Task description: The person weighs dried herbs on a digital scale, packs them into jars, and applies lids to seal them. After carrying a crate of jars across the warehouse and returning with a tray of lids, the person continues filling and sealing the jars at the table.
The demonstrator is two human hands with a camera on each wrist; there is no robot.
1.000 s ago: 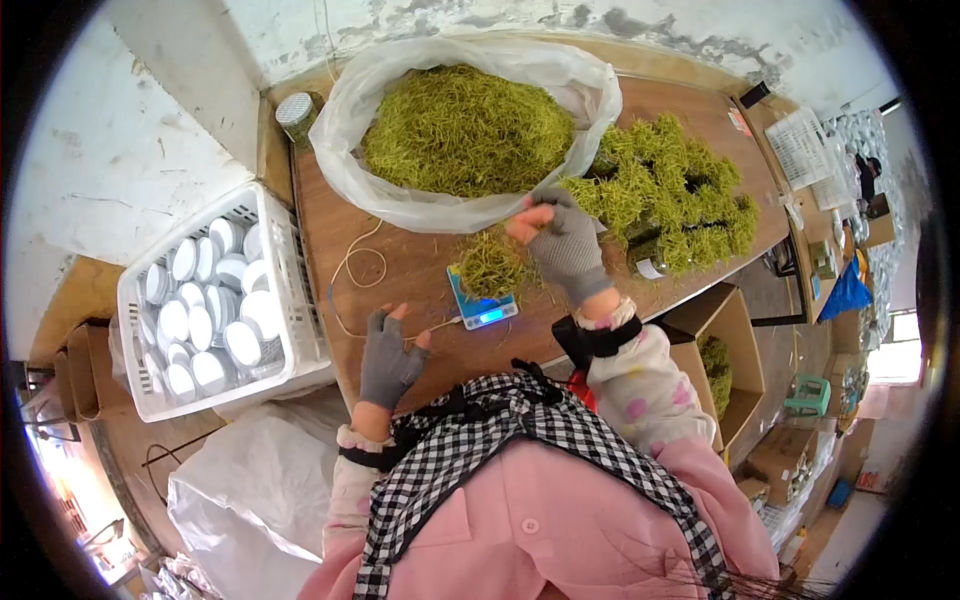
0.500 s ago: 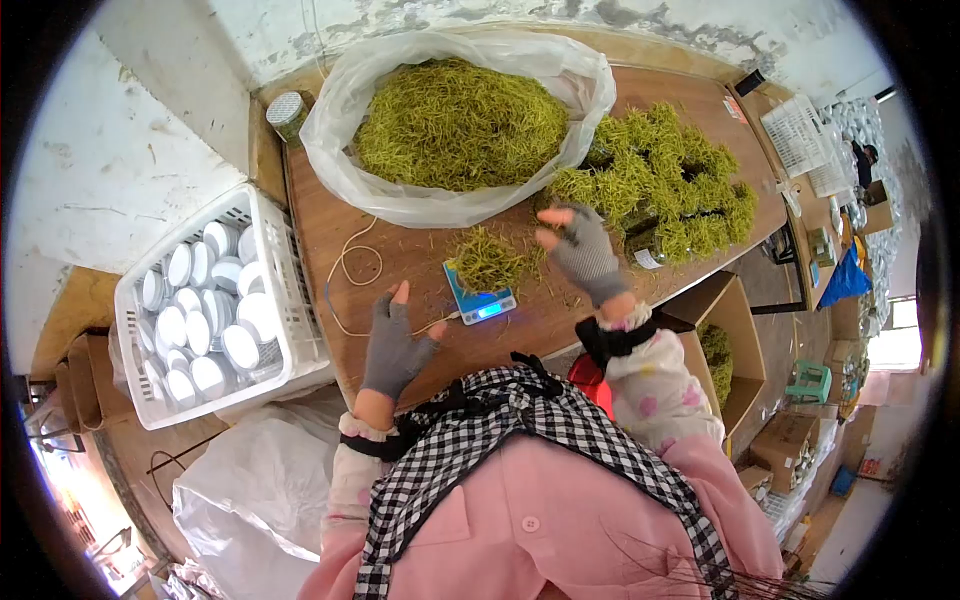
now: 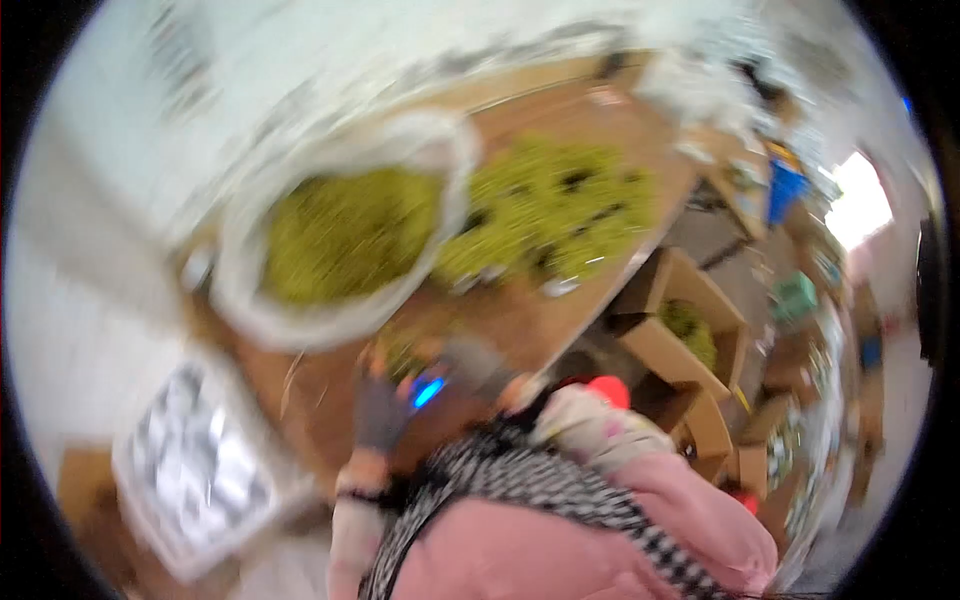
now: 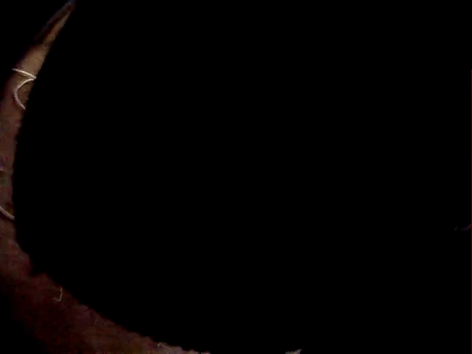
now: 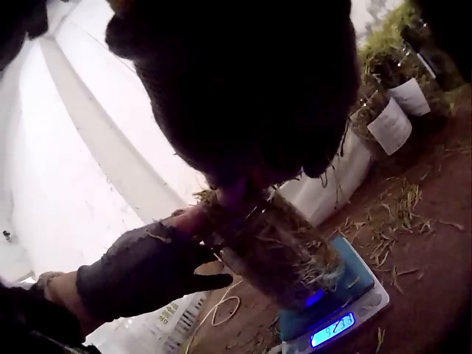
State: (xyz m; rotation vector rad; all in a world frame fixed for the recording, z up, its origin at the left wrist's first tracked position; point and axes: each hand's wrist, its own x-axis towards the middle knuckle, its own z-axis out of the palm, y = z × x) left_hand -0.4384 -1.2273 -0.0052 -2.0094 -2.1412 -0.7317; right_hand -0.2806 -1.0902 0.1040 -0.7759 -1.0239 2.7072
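A clear jar [image 5: 276, 254] packed with dried green-yellow stems stands on a small blue and white digital scale [image 5: 369, 302] with a lit display. My left hand [image 5: 136, 265], in a grey fingerless glove, holds the jar's side near the mouth, fingers and thumb around it. Over the mouth is my right hand [image 5: 243, 81], dark in its own wrist view, fingertips right at the stems; I cannot tell whether they pinch any. In the blurred head view, my left hand [image 3: 382, 405] and right hand [image 3: 475, 365] flank the jar. The left wrist view is almost all black.
A large plastic bag [image 3: 235, 260] heaped with the same stems lies behind. Several filled jars [image 3: 550, 205] stand to its right. White crate [image 3: 190, 570] at the left holds several lidded containers. Cardboard boxes [image 3: 735, 365] stand beyond the table's right edge. A thin cable [image 5: 219, 310] runs beside the scale.
The head view has swung and blurred. My right hand has come from beside the filled jars to the jar on the scale. My left hand has reached in to that jar too.
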